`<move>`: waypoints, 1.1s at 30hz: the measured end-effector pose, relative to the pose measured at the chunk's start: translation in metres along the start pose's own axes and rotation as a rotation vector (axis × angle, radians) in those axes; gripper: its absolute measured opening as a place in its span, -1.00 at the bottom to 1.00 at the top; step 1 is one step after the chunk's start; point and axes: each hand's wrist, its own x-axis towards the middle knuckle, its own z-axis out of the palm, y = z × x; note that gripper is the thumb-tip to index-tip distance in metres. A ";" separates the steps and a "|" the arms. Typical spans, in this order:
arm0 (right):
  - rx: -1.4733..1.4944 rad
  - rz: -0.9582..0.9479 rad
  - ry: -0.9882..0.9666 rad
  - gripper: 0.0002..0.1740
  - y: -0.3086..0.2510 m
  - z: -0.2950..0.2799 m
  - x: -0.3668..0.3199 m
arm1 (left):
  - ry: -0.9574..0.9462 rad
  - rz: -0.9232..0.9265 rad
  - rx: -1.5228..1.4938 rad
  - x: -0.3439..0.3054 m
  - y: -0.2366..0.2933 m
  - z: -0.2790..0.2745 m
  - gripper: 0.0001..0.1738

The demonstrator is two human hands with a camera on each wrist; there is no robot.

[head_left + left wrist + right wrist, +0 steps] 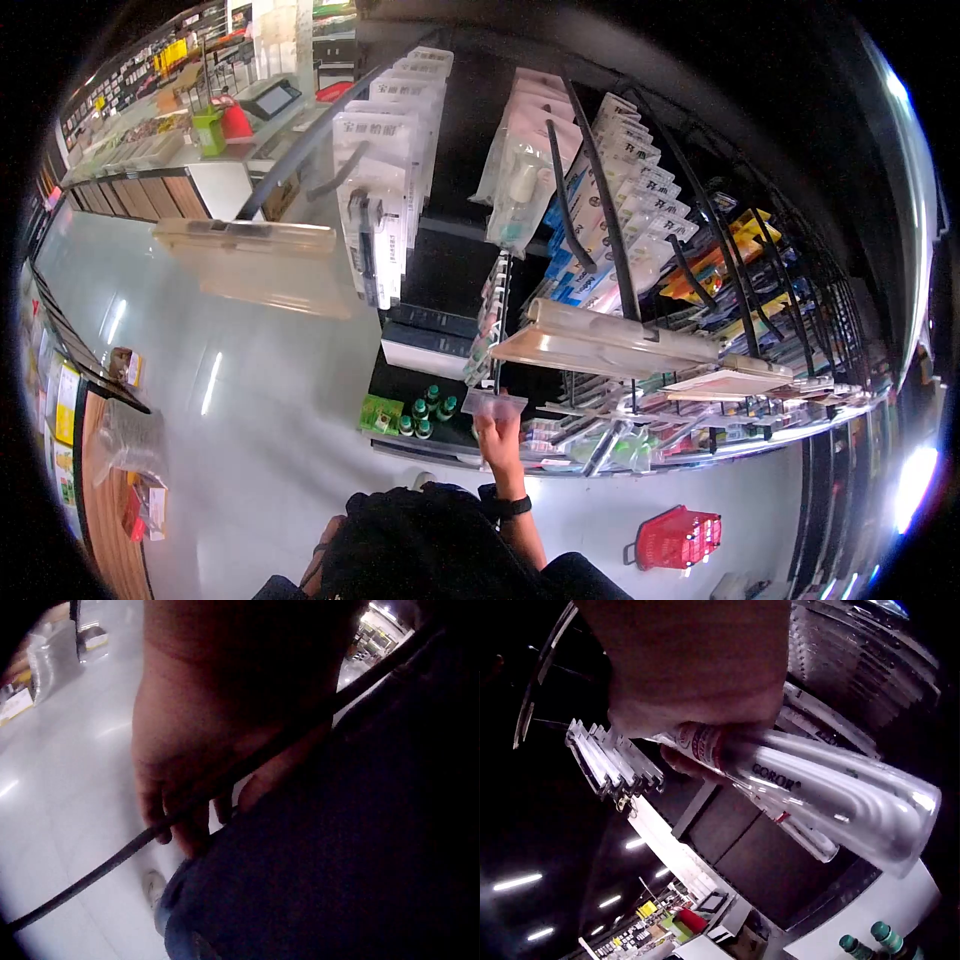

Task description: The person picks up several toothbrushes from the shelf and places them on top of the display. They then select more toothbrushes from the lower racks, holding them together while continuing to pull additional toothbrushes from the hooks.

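Observation:
My right hand [499, 440] reaches up to the low end of a rack hook and grips a clear plastic tube pack [832, 795]. Black "GOBOR" lettering and a red-and-white label show on the pack. Another clear pack [806, 834] with a red mark hangs just behind it. In the head view, a clear plastic piece [495, 404] shows at my right fingertips, below a row of hanging packs [487, 325]. My left hand [217, 742] hangs beside the dark clothing with loosely bent fingers and holds nothing; a dark cord crosses in front of it.
Black hooks with clear label holders [600, 345] jut out overhead and to the right. White packs [375, 170] hang at the left. Green-capped bottles [425, 412] and a green box [381, 414] stand on the low shelf. A red basket [680, 538] sits on the floor.

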 end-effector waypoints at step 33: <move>0.246 -0.039 0.123 -0.74 0.020 0.014 0.053 | 0.267 -0.031 -0.189 0.069 0.078 -0.046 -0.65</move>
